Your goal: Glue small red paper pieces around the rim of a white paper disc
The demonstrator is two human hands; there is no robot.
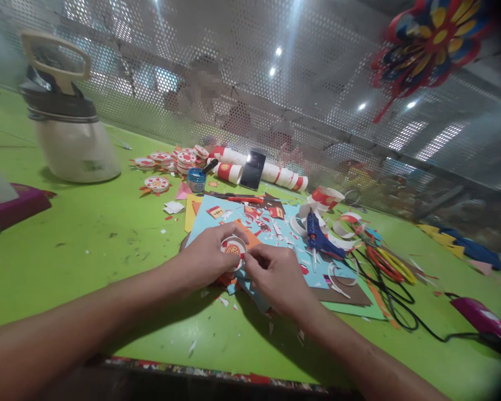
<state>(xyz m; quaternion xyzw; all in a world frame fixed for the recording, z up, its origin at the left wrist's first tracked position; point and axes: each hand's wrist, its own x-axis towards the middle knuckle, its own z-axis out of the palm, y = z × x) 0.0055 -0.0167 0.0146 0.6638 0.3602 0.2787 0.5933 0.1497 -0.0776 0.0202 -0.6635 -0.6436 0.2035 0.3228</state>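
My left hand (pixel 212 253) is closed round a small round paper disc (pixel 232 250), white and red with an orange emblem in its middle. Thumb and fingers grip the disc at its rim. My right hand (pixel 278 273) pinches at the disc's right edge; whether a smaller piece sits between those fingertips is hidden. Both hands are above light blue paper (pixel 204 214) strewn with red and white scraps. A blue hot glue gun (pixel 317 236) lies right of my right hand, beside curled white and red paper strips (pixel 350 225).
Several decorated paper discs (pixel 156 184) and a blue jar (pixel 196 180) lie at the back left, near white-red paper cups (pixel 229 172) and a phone (pixel 253 170). A large jug-like container (pixel 73 139) stands left. Cables (pixel 384 264) and a purple power strip (pixel 484 317) occupy the right.
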